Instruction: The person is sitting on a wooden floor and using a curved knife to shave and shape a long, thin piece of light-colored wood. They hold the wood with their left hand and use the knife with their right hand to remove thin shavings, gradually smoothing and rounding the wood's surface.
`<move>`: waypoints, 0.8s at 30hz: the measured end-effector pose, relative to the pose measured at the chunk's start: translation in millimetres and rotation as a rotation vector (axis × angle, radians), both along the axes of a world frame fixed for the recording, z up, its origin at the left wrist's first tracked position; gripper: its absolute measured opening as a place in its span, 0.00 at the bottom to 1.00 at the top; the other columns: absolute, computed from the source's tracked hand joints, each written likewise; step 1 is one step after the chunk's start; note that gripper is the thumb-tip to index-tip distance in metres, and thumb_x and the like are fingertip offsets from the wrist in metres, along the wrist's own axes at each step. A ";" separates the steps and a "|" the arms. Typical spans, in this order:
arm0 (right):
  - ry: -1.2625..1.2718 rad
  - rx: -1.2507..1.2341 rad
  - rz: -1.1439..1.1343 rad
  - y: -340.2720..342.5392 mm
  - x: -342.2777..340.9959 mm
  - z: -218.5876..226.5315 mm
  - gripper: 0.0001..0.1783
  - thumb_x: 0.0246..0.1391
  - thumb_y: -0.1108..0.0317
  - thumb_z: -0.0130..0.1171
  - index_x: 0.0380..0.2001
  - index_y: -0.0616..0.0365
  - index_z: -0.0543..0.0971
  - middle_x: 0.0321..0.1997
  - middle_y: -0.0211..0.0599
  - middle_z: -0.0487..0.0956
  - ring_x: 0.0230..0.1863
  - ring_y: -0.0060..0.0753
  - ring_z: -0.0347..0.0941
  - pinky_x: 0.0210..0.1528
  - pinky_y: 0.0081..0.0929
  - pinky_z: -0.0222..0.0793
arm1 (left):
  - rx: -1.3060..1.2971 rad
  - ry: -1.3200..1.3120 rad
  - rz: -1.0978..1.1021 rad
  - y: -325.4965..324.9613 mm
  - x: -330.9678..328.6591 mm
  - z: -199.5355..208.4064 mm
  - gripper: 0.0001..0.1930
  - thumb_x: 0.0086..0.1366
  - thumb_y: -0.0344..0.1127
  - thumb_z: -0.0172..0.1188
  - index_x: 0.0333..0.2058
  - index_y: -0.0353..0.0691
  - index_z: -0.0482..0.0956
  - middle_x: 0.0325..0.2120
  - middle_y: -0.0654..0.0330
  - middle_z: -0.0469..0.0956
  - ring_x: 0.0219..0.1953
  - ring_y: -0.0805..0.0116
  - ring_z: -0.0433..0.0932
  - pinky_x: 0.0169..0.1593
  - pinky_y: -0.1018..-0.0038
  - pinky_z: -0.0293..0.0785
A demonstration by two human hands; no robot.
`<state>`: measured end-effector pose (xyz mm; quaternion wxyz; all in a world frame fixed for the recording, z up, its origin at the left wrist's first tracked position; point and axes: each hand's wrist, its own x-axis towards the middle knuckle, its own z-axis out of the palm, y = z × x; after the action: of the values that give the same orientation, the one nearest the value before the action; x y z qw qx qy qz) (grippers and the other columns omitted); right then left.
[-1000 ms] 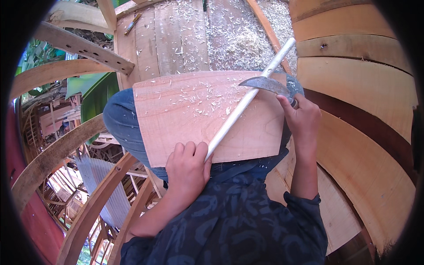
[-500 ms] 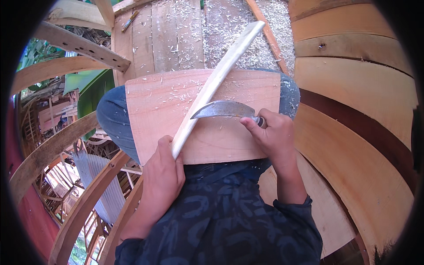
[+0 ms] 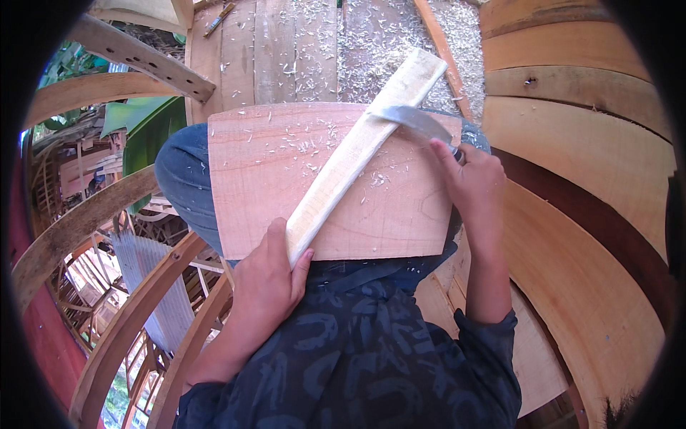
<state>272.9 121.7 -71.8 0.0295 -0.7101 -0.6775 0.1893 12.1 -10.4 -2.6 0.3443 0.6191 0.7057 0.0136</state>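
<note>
My left hand (image 3: pixel 270 275) grips the near end of a pale wooden strip (image 3: pixel 350 154), which slants up and away to the right with its broad face showing. My right hand (image 3: pixel 476 179) is closed round the dark handle of a curved knife (image 3: pixel 414 120). Its blade lies across the strip toward the far end and is slightly smeared by motion. Beneath both, a flat wooden board (image 3: pixel 250 171) rests over my lap, with small shavings scattered on it. Most of the knife's handle is hidden in my fist.
Planks (image 3: pixel 275 57) ahead are strewn with shavings. On them lie a narrow wooden batten (image 3: pixel 443 57) and a small thin yellowish item (image 3: pixel 219 20). Curved board walling (image 3: pixel 572 121) rises on my right. Open wooden framing (image 3: pixel 136 307) bounds my left, with corrugated sheet beyond.
The knife has moved away from me along the strip, from its middle toward the far end. The strip has been rolled so its broad face shows, and its far end sits farther right.
</note>
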 end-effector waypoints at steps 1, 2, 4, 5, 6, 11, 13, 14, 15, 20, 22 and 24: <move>-0.035 0.016 -0.075 10.5 10.1 -4.7 0.38 0.52 0.33 0.56 0.17 0.64 0.79 0.13 0.49 0.74 0.20 0.51 0.76 0.25 0.40 0.70 | 0.007 0.001 0.006 -1.7 -0.4 -0.9 0.25 0.63 0.38 0.59 0.52 0.30 0.63 0.28 0.41 0.76 0.28 0.41 0.78 0.31 0.54 0.73; -0.069 0.034 -0.149 18.2 17.1 -5.9 0.37 0.52 0.34 0.56 0.18 0.64 0.79 0.14 0.50 0.74 0.20 0.52 0.76 0.25 0.40 0.70 | -0.011 -0.019 0.015 -2.5 -0.9 -0.3 0.25 0.63 0.38 0.59 0.52 0.30 0.63 0.28 0.40 0.76 0.28 0.40 0.78 0.30 0.54 0.73; -0.045 -0.045 -0.211 21.5 25.7 4.8 0.36 0.53 0.35 0.57 0.18 0.65 0.79 0.14 0.51 0.74 0.21 0.52 0.75 0.25 0.40 0.70 | -0.045 -0.059 0.038 -3.9 -2.6 2.2 0.24 0.63 0.39 0.59 0.51 0.29 0.63 0.27 0.39 0.76 0.27 0.39 0.78 0.29 0.53 0.73; -0.035 -0.086 -0.251 18.9 27.5 12.1 0.36 0.53 0.36 0.57 0.19 0.65 0.79 0.14 0.51 0.73 0.21 0.53 0.75 0.25 0.40 0.70 | -0.068 -0.089 0.035 -2.6 -4.0 0.9 0.24 0.63 0.38 0.59 0.51 0.29 0.63 0.27 0.39 0.76 0.27 0.39 0.78 0.29 0.53 0.73; 0.024 -0.100 -0.182 10.3 20.5 20.0 0.36 0.52 0.36 0.58 0.18 0.65 0.79 0.14 0.50 0.73 0.20 0.52 0.75 0.24 0.39 0.69 | -0.098 -0.114 0.039 -3.5 -5.7 0.5 0.24 0.64 0.38 0.58 0.51 0.29 0.62 0.26 0.38 0.76 0.27 0.38 0.78 0.29 0.53 0.73; 0.126 -0.064 0.176 -27.0 -19.1 17.8 0.35 0.49 0.37 0.62 0.14 0.64 0.77 0.10 0.47 0.70 0.16 0.49 0.72 0.21 0.38 0.67 | -0.177 -0.223 0.064 -1.5 -11.2 3.4 0.24 0.64 0.39 0.57 0.51 0.29 0.62 0.26 0.37 0.76 0.28 0.37 0.77 0.30 0.51 0.73; 0.084 -0.050 0.177 -22.6 -19.9 19.0 0.36 0.47 0.36 0.63 0.13 0.63 0.76 0.09 0.45 0.70 0.15 0.47 0.72 0.19 0.37 0.66 | -0.193 -0.251 0.078 -1.5 -13.1 2.5 0.24 0.64 0.39 0.57 0.51 0.29 0.62 0.26 0.37 0.76 0.28 0.36 0.77 0.31 0.51 0.73; 0.066 -0.039 0.180 -19.2 -21.2 19.7 0.36 0.46 0.35 0.63 0.12 0.62 0.76 0.09 0.44 0.70 0.14 0.47 0.72 0.19 0.37 0.66 | -0.188 -0.251 0.076 -1.5 -13.6 2.3 0.24 0.64 0.39 0.57 0.51 0.29 0.62 0.26 0.37 0.76 0.28 0.36 0.77 0.31 0.51 0.73; 0.055 -0.023 0.184 -18.1 -20.6 18.8 0.36 0.46 0.35 0.63 0.12 0.62 0.76 0.09 0.44 0.70 0.14 0.46 0.72 0.18 0.36 0.66 | -0.182 -0.252 0.074 -1.6 -13.9 2.1 0.23 0.64 0.39 0.57 0.51 0.29 0.62 0.27 0.37 0.76 0.28 0.36 0.77 0.31 0.52 0.73; 0.021 0.019 0.188 -14.1 -16.9 16.1 0.35 0.46 0.36 0.64 0.11 0.61 0.76 0.10 0.45 0.71 0.15 0.47 0.71 0.19 0.36 0.65 | -0.215 -0.314 0.155 -2.2 -12.5 3.8 0.20 0.65 0.34 0.55 0.51 0.33 0.62 0.29 0.33 0.75 0.34 0.31 0.76 0.35 0.51 0.70; 0.027 0.062 0.043 -10.1 -14.1 12.6 0.35 0.49 0.37 0.63 0.12 0.62 0.76 0.09 0.44 0.70 0.14 0.44 0.70 0.19 0.36 0.64 | -0.207 -0.320 0.158 -2.3 -13.0 4.1 0.21 0.65 0.34 0.56 0.52 0.33 0.62 0.29 0.33 0.75 0.33 0.31 0.76 0.35 0.50 0.70; 0.020 0.055 -0.203 8.1 14.3 5.8 0.34 0.51 0.39 0.61 0.14 0.63 0.77 0.09 0.43 0.68 0.13 0.39 0.68 0.20 0.35 0.62 | -0.245 -0.308 0.143 -8.2 -17.2 5.1 0.21 0.64 0.34 0.56 0.52 0.32 0.62 0.28 0.34 0.75 0.32 0.32 0.76 0.35 0.49 0.70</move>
<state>287.2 129.8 -66.0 0.0745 -0.7722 -0.6066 0.1737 -5.1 -18.6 2.5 0.5191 0.5115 0.6832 0.0468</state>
